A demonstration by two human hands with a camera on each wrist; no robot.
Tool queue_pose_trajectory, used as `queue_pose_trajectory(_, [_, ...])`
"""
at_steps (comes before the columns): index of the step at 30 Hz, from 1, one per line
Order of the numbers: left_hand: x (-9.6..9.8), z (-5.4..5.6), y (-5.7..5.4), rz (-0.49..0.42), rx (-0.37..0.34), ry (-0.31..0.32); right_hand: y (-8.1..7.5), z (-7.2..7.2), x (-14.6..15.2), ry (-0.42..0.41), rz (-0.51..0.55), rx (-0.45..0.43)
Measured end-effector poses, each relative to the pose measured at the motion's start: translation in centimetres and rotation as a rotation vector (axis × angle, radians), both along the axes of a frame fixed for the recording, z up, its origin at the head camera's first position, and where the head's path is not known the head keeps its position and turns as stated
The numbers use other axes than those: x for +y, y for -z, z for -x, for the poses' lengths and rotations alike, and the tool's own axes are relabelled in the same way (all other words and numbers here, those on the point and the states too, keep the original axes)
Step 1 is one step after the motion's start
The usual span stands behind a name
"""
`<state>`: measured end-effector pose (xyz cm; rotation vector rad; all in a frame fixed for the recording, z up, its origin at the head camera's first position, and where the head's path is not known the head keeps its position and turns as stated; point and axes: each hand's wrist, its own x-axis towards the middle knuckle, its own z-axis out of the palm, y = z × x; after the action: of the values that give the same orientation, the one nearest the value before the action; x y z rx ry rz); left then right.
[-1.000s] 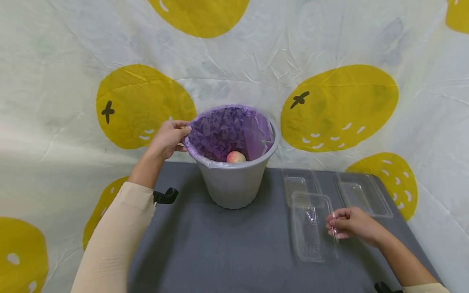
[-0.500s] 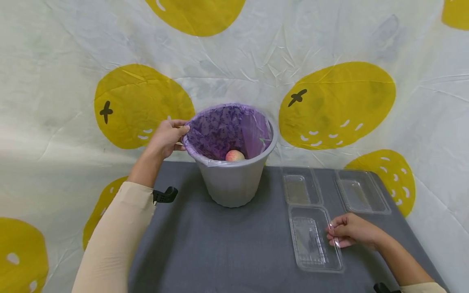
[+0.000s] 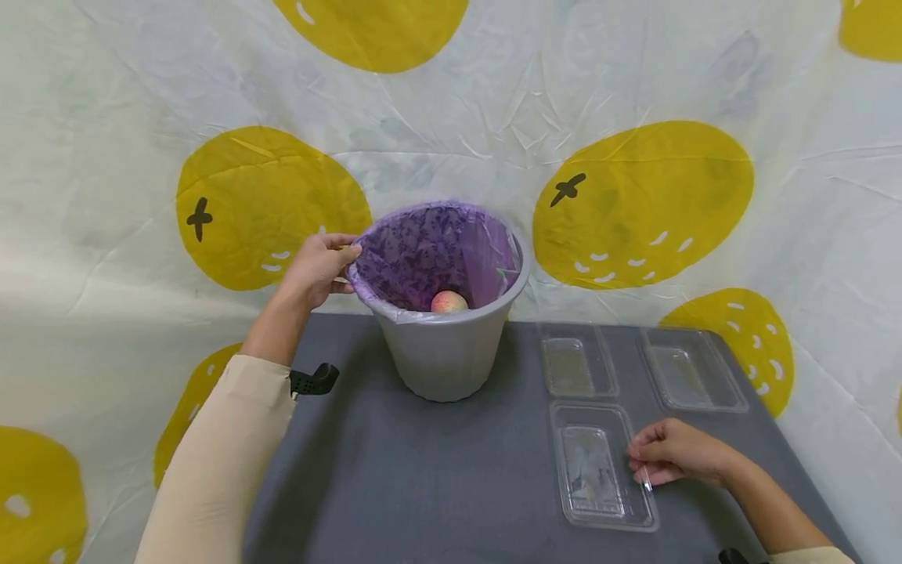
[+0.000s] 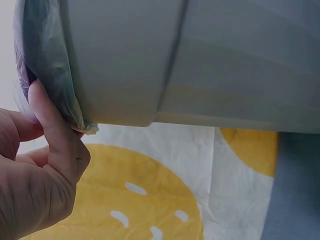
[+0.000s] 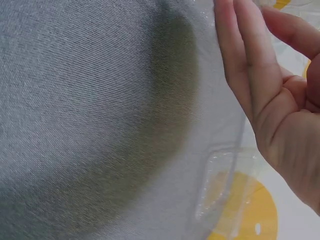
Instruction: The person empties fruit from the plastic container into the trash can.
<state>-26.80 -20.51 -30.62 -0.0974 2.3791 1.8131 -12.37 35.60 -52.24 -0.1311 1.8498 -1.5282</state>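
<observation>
A grey trash can (image 3: pixel 440 360) lined with a purple plastic bag (image 3: pixel 423 251) stands at the back of the table, a peach (image 3: pixel 449 302) inside it. My left hand (image 3: pixel 320 269) grips its left rim over the folded bag edge, thumb on top; the left wrist view shows its fingers against the bag fold (image 4: pixel 52 60). At the front right, a clear plastic tray (image 3: pixel 595 470) lies on the table. My right hand (image 3: pixel 680 452) pinches that tray's right edge between thumb and fingers. In the right wrist view the fingertips of the right hand (image 5: pixel 280 95) are cut off at the top.
Two more clear plastic trays lie behind the held one, a left tray (image 3: pixel 574 364) and a right tray (image 3: pixel 694 372) near the table's right edge. A white cloth (image 3: pixel 451 117) with yellow fruit prints hangs behind the grey table (image 3: pixel 437 478).
The clear tray in my right hand has come down and toward me, from overlapping the tray behind to lying flat in front of it. The left hand stays at the trash can's rim.
</observation>
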Motion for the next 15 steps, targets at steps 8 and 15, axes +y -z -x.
queue_pose_trajectory(8, [-0.4,-0.1,-0.1,-0.012,-0.022,0.022,-3.1,0.5,0.3,0.03,-0.254,0.188])
queue_pose_trajectory(15, [-0.9,-1.4,-0.5,0.022,0.013,0.028,-6.6,0.4,-1.0,0.179,-0.559,0.611])
